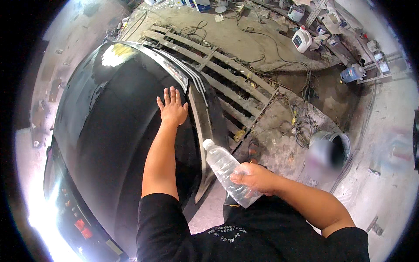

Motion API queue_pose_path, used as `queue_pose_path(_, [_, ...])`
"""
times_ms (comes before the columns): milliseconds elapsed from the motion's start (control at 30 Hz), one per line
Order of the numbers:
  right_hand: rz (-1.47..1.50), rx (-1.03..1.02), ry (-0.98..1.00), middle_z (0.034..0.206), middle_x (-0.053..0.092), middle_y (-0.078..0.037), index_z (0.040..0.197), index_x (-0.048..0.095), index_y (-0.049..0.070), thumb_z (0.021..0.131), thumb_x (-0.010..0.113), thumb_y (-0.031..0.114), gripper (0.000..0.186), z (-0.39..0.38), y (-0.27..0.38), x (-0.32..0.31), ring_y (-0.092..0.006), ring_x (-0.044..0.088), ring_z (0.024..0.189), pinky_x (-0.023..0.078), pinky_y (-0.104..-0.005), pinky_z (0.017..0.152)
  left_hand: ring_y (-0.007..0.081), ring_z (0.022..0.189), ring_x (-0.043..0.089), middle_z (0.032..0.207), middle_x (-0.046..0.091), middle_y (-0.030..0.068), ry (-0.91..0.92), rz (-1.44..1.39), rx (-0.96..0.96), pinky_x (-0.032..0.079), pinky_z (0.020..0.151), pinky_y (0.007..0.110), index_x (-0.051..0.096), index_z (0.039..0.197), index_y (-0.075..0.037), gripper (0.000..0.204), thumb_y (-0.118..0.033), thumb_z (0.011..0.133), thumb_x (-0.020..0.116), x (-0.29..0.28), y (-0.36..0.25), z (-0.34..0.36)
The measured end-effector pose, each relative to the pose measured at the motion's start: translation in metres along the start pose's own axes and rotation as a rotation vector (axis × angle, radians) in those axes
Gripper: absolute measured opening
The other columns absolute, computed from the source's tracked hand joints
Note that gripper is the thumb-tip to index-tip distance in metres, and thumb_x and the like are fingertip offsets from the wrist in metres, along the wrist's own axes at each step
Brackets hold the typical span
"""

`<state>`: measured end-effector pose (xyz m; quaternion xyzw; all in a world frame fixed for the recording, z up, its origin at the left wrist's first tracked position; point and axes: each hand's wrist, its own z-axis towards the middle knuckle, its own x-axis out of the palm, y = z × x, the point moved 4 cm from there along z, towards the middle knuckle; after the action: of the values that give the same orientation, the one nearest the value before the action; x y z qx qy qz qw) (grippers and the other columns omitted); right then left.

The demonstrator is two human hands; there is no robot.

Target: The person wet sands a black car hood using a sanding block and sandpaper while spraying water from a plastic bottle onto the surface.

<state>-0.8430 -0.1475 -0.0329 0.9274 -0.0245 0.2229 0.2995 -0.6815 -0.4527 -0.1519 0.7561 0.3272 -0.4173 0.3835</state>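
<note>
My left hand (173, 108) lies flat on the black car hood (126, 126), fingers spread, close to the hood's edge. Held in my right hand (253, 178) is a clear plastic bottle (224, 168) with a white cap, tilted so the cap points up and left, over the car's side. The bottle looks mostly see-through; I cannot tell how much liquid is in it. A pale yellowish-white patch (118, 54) marks the hood's far end, and wet-looking streaks run beside it. Grey, bare-looking strips (201, 144) follow the fender edge beside my left hand.
A slatted metal floor grate (235, 78) lies beyond the car. Cables and hoses (307, 129) coil on the floor to the right, near a bucket (340, 144). A white jug with a red cap (302, 39) and a blue-labelled bottle (352, 73) stand by a cluttered rack.
</note>
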Motion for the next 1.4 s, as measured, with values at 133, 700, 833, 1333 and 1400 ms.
queue_pose_path(133, [-0.007, 0.025, 0.089, 0.099, 0.067, -0.007, 0.118, 0.059, 0.003, 0.094, 0.062, 0.038, 0.042, -0.001, 0.006, -0.02, -0.0154, 0.064, 0.082, 0.055, -0.0322, 0.06, 0.0292, 0.151, 0.006, 0.163, 0.013, 0.0105, -0.06, 0.052, 0.146, 0.005, 0.12, 0.051, 0.019, 0.154, -0.004, 0.074, -0.047, 0.098, 0.041, 0.002, -0.02, -0.007])
queue_pose_path(700, [-0.153, 0.128, 0.324, 0.096, 0.066, -0.008, 0.112, 0.065, 0.0, 0.096, 0.057, 0.043, 0.047, 0.01, -0.03, 0.01, -0.0175, 0.058, 0.084, 0.045, -0.034, 0.076, 0.0324, 0.151, 0.007, 0.162, 0.013, 0.0158, -0.069, -0.078, 0.049, 0.006, 0.12, 0.051, 0.024, 0.152, -0.002, 0.083, -0.048, 0.09, 0.054, 0.086, -0.031, -0.322])
queue_pose_path(833, [-0.095, 0.111, 0.308, 0.098, 0.067, -0.008, 0.115, 0.064, -0.001, 0.096, 0.056, 0.042, 0.047, 0.005, -0.033, 0.023, -0.0176, 0.059, 0.085, 0.045, -0.0346, 0.078, 0.0315, 0.151, 0.003, 0.163, 0.011, 0.0142, -0.056, -0.115, -0.064, 0.003, 0.121, 0.05, 0.023, 0.153, -0.003, 0.081, -0.048, 0.092, 0.052, 0.1, -0.021, -0.365])
queue_pose_path(1333, [-0.002, 0.137, 0.336, 0.105, 0.064, -0.005, 0.12, 0.058, 0.004, 0.098, 0.056, 0.034, 0.037, 0.031, 0.071, -0.063, -0.0175, 0.065, 0.088, 0.057, -0.0378, 0.068, 0.03, 0.151, -0.001, 0.164, 0.005, 0.0141, -0.065, -0.162, -0.179, -0.001, 0.121, 0.048, 0.016, 0.154, -0.002, 0.083, -0.054, 0.095, 0.041, 0.051, -0.056, -0.213])
queue_pose_path(1400, [-0.005, 0.099, 0.358, 0.103, 0.064, -0.004, 0.119, 0.059, 0.005, 0.098, 0.056, 0.034, 0.036, 0.039, 0.1, -0.096, -0.017, 0.065, 0.088, 0.057, -0.0371, 0.067, 0.0282, 0.152, -0.003, 0.164, 0.005, 0.0132, -0.064, -0.144, -0.157, -0.002, 0.121, 0.047, 0.015, 0.155, -0.002, 0.081, -0.054, 0.097, 0.038, 0.032, -0.068, -0.147])
